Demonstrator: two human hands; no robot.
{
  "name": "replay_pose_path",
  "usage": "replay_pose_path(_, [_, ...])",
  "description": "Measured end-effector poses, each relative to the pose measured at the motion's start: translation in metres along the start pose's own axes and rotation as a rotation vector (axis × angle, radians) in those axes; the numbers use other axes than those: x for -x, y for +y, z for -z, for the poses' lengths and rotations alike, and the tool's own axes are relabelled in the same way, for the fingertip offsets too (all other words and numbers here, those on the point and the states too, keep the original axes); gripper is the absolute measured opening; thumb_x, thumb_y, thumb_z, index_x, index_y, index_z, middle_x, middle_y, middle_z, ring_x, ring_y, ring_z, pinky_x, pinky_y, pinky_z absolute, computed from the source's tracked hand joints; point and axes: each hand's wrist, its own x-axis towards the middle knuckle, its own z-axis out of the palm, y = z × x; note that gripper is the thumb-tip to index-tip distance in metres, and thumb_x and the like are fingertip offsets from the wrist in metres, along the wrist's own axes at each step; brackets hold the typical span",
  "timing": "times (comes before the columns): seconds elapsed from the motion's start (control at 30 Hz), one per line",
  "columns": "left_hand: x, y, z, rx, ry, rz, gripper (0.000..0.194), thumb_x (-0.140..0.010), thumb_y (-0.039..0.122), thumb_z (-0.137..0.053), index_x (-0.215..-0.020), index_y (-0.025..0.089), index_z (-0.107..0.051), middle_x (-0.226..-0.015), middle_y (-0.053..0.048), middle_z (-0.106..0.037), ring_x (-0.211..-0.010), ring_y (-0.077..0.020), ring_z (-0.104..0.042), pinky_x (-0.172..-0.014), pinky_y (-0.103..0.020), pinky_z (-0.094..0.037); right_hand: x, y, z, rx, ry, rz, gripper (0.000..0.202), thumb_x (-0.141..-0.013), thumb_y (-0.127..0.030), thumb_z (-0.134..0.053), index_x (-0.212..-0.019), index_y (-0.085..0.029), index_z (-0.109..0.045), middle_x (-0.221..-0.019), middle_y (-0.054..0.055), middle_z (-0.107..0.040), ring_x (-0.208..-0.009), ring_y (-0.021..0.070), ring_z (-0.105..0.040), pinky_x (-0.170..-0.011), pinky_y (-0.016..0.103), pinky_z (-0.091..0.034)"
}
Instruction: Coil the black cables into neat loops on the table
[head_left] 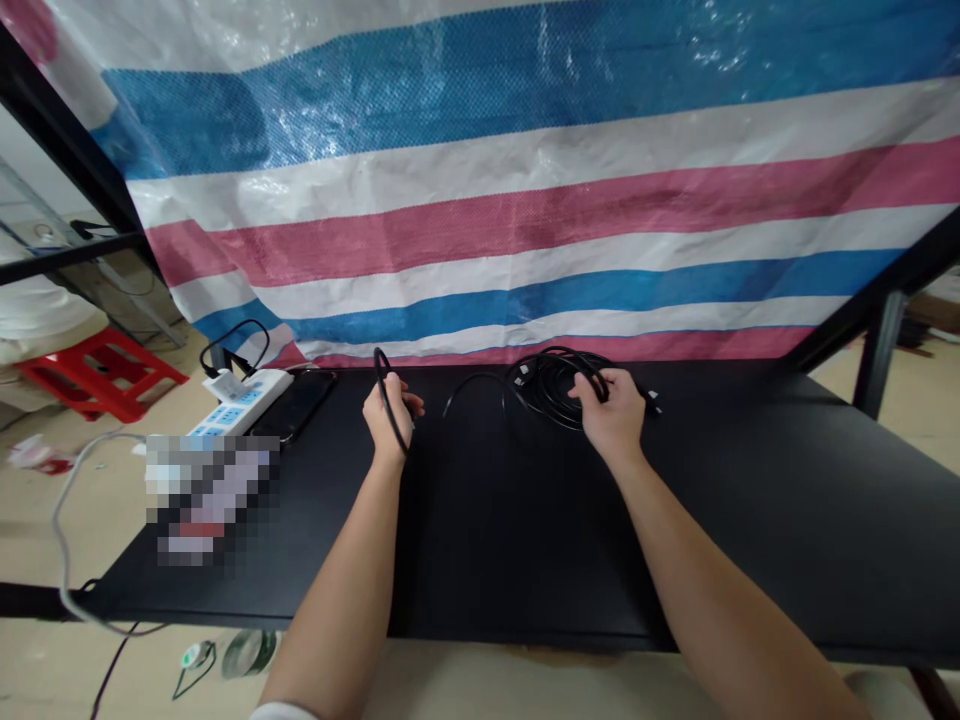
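Note:
Black cables (555,385) lie coiled in loose loops near the back of the black table (510,540). My right hand (613,415) is closed around part of these coils at their right side. Light-coloured plugs show at the left and right of the pile. My left hand (390,410), further left and apart from the pile, is closed on a length of black cable (384,385) that loops up over the back of the hand. Between the hands, a thin strand arcs across the tabletop; whether it joins the left hand's cable I cannot tell.
At the table's left edge sit a white power strip (251,400) with a charger plugged in and a dark smartphone (300,405). A blurred patch covers something in front. A striped plastic sheet (525,230) hangs behind. A red stool (105,370) stands on the floor.

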Motion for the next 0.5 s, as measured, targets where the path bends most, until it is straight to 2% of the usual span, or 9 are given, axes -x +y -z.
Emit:
replay_pose_path(0.1, [0.002, 0.003, -0.001, -0.001, -0.043, -0.006, 0.035, -0.080, 0.038, -0.056, -0.052, 0.019, -0.046, -0.035, 0.003, -0.048, -0.027, -0.0085, -0.042, -0.032, -0.017, -0.030, -0.005, -0.001, -0.001, -0.211, -0.002, -0.101, 0.040, -0.065, -0.062, -0.059, -0.065, -0.023, -0.052, -0.041, -0.006, -0.045, -0.038, 0.0125, -0.043, -0.042, 0.026, -0.035])
replay_pose_path(0.2, [0.004, 0.005, -0.003, 0.015, -0.078, 0.025, 0.038, -0.077, 0.035, -0.060, -0.047, 0.018, -0.046, -0.033, 0.004, -0.045, -0.026, -0.0074, -0.039, -0.030, -0.017, -0.027, -0.008, 0.002, -0.004, -0.405, -0.002, -0.125, 0.050, -0.067, -0.069, -0.056, -0.051, -0.025, -0.038, -0.035, -0.009, -0.028, -0.033, 0.0091, -0.030, -0.036, 0.024, -0.024])
replay_pose_path(0.27, [0.006, 0.005, -0.006, 0.026, -0.078, 0.046, 0.037, -0.075, 0.034, -0.063, -0.046, 0.018, -0.047, -0.032, 0.004, -0.043, -0.025, -0.0067, -0.037, -0.029, -0.017, -0.025, -0.006, 0.004, -0.007, -0.461, -0.026, -0.080, 0.052, -0.068, -0.068, -0.055, -0.051, -0.026, -0.031, -0.038, -0.009, -0.026, -0.035, 0.0085, -0.028, -0.037, 0.024, -0.024])
replay_pose_path(0.33, [0.008, 0.004, -0.008, 0.032, -0.065, 0.057, 0.037, -0.075, 0.033, -0.064, -0.046, 0.018, -0.047, -0.031, 0.005, -0.040, -0.025, -0.0065, -0.035, -0.029, -0.017, -0.022, -0.001, 0.004, -0.009, -0.389, -0.072, -0.014, 0.050, -0.062, -0.063, -0.064, -0.056, -0.025, -0.033, -0.045, -0.008, -0.035, -0.041, 0.0090, -0.034, -0.041, 0.024, -0.030])
replay_pose_path(0.43, [0.011, 0.001, -0.012, 0.038, -0.050, 0.044, 0.038, -0.077, 0.035, -0.061, -0.046, 0.018, -0.047, -0.031, 0.006, -0.037, -0.025, -0.0064, -0.034, -0.029, -0.017, -0.020, 0.008, -0.001, -0.010, -0.118, -0.111, 0.056, 0.050, -0.041, -0.046, -0.080, -0.066, -0.024, -0.042, -0.061, -0.006, -0.048, -0.054, 0.0118, -0.044, -0.052, 0.027, -0.039])
replay_pose_path(0.5, [0.013, 0.000, -0.014, 0.043, -0.045, 0.033, 0.038, -0.078, 0.036, -0.060, -0.047, 0.019, -0.046, -0.031, 0.006, -0.037, -0.025, -0.0065, -0.034, -0.029, -0.017, -0.020, 0.011, -0.004, -0.010, 0.023, -0.067, 0.043, 0.044, -0.044, -0.042, -0.078, -0.067, -0.024, -0.045, -0.062, -0.005, -0.048, -0.057, 0.0137, -0.047, -0.057, 0.030, -0.042])
